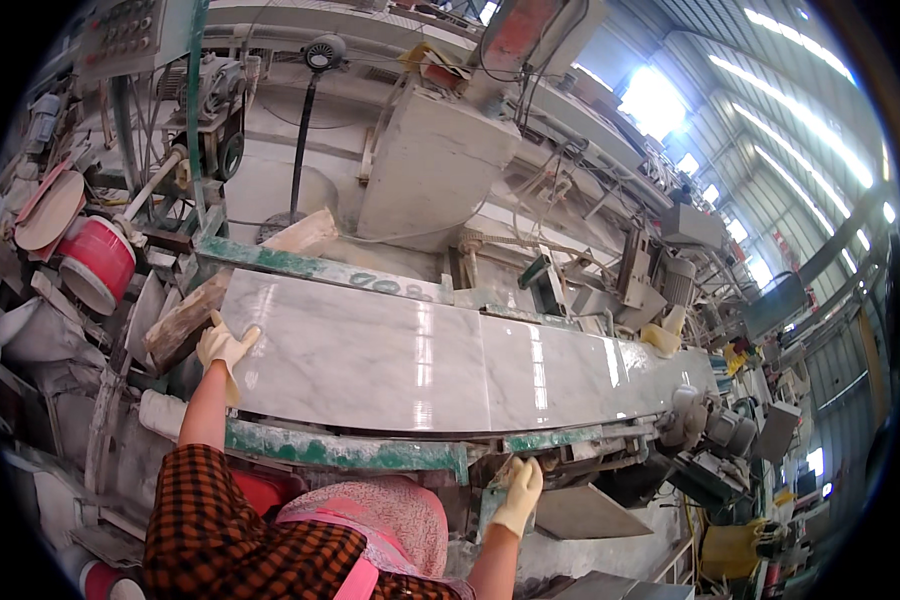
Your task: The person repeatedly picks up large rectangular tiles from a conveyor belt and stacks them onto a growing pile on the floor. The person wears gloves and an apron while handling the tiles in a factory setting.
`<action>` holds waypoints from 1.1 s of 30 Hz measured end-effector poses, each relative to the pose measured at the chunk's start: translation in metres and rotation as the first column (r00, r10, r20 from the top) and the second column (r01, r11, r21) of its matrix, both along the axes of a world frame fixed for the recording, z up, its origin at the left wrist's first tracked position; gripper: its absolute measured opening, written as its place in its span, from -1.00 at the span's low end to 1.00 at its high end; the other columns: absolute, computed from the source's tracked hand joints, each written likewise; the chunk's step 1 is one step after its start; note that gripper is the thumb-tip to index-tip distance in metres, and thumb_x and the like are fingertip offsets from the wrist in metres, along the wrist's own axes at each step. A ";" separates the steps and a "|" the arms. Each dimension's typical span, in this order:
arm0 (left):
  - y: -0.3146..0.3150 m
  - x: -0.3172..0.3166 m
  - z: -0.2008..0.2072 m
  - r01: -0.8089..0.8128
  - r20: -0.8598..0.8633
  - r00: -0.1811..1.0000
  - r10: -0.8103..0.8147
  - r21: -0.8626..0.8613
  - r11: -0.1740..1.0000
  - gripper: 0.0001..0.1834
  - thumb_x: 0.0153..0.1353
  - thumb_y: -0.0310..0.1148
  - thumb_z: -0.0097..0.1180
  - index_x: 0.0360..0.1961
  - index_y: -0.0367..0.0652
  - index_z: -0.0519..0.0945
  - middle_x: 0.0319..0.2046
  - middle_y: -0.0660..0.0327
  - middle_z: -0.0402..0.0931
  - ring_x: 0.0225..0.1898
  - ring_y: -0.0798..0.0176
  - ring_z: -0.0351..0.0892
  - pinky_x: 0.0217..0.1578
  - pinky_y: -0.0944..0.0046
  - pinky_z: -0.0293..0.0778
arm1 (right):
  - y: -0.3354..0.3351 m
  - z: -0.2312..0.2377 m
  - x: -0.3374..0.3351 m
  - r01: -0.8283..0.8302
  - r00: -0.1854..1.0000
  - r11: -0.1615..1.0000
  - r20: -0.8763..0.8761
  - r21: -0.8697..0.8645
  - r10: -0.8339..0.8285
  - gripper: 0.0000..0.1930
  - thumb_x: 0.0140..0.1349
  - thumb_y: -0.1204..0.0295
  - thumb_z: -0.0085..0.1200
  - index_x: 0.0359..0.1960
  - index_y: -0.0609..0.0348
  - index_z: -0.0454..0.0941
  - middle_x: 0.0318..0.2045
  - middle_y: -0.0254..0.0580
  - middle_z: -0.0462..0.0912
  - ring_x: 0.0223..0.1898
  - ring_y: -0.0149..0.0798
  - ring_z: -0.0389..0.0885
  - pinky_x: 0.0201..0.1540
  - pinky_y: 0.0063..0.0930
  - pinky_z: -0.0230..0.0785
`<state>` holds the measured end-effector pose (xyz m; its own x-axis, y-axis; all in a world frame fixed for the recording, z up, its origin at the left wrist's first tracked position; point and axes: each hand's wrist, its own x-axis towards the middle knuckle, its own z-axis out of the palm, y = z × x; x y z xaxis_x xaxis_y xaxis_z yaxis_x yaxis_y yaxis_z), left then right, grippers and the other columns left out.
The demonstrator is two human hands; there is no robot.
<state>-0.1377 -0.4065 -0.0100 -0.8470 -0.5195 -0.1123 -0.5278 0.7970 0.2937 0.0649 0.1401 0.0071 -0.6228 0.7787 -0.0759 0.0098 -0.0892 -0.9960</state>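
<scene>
The left hand (227, 352), in a pale glove, lies over the left end of a polished white slab (360, 350) with grey veining; its thumb and fingers are spread, gripping nothing. A rough stone block (185, 325) leans just beyond it on the left. The right hand (519, 496), gloved alike, is at the near side, just below the near green rail (345, 450); its fingers are bent, and whether they grasp anything cannot be told.

The slab lies flat across the middle, between the near rail and the far green rail (300, 265). A second slab (570, 375) of similar stone meets its right end along a thin seam. Bands of reflected light cross both.

Large pale characters (400, 287) stand out on the far rail's worn, chipped paint. At the far left, a grey control panel (130, 35) carries rows of round buttons; any lettering there is too small to make out. A red bucket (98, 262) with a pale rim lies tilted at the left. A yellow object (665, 332) sits at the right, near the second slab's far edge.
</scene>
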 end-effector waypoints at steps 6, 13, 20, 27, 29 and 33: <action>-0.018 0.002 -0.009 0.001 0.017 1.000 -0.006 0.250 0.968 0.27 -0.06 0.46 0.07 0.39 -0.38 -0.01 0.02 -0.21 0.50 0.10 -0.14 0.47 0.08 0.08 0.40 | -0.058 0.073 -0.090 -0.402 0.875 0.914 0.320 0.062 0.363 -0.53 0.31 0.24 0.01 0.15 0.29 0.38 0.04 -0.11 0.49 0.07 -0.30 0.44 0.12 -0.44 0.28; -0.047 -0.003 -0.095 0.186 -0.221 0.973 -0.063 0.602 0.777 0.06 0.18 0.29 -0.03 0.37 -0.43 0.03 0.28 -0.18 0.23 0.25 -0.04 0.32 0.21 0.16 0.29 | -0.056 0.151 -0.103 -0.552 0.712 0.824 0.443 -0.127 0.545 -0.70 0.31 0.35 -0.06 -0.05 0.33 0.47 -0.36 -0.17 0.63 -0.58 -0.28 0.64 -0.48 -0.49 0.58; -0.050 0.015 -0.098 0.339 -0.308 0.933 -0.184 0.587 0.735 -0.14 0.35 0.17 -0.20 0.39 -0.36 0.04 0.35 -0.06 0.13 0.34 0.12 0.20 0.30 0.24 0.14 | -0.101 0.216 -0.090 -0.586 0.660 0.800 0.498 -0.129 0.563 -0.68 0.32 0.32 -0.07 -0.05 0.31 0.50 -0.44 -0.14 0.65 -0.65 -0.30 0.62 -0.60 -0.53 0.44; -0.051 0.008 -0.079 0.172 -0.252 0.967 0.041 0.761 0.626 -0.18 0.34 0.16 -0.18 0.37 -0.30 0.13 0.36 -0.04 0.14 0.39 0.09 0.10 0.34 0.25 0.06 | -0.091 0.194 -0.078 -0.666 0.591 0.725 0.469 -0.174 0.656 -0.68 0.35 0.33 -0.12 -0.12 0.39 0.51 -0.44 -0.17 0.62 -0.52 -0.37 0.61 -0.41 -0.53 0.48; -0.046 0.006 -0.057 0.166 -0.232 0.973 0.005 0.711 0.683 -0.16 0.31 0.19 -0.14 0.36 -0.30 0.15 0.36 -0.05 0.14 0.39 0.07 0.11 0.33 0.24 0.08 | -0.063 0.165 -0.074 -0.682 0.564 0.722 0.544 -0.118 0.621 -0.71 0.36 0.34 -0.12 -0.17 0.37 0.52 -0.44 -0.30 0.61 -0.31 -0.48 0.59 -0.17 -0.58 0.41; -0.053 -0.001 -0.052 0.205 -0.234 0.972 -0.037 0.752 0.626 -0.09 0.25 0.25 -0.09 0.36 -0.31 0.15 0.35 -0.05 0.15 0.37 0.05 0.13 0.29 0.22 0.13 | -0.051 0.149 -0.082 -0.793 0.528 0.602 0.593 0.090 0.608 -0.65 0.34 0.31 -0.04 -0.03 0.38 0.48 -0.18 -0.24 0.59 -0.09 -0.40 0.52 -0.01 -0.54 0.34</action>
<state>-0.1388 -0.4595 -0.0616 -0.9427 -0.2067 -0.2618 -0.3145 0.2894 0.9040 -0.0176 0.0887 0.1558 -0.9238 0.1297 -0.3603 0.3774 0.4679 -0.7992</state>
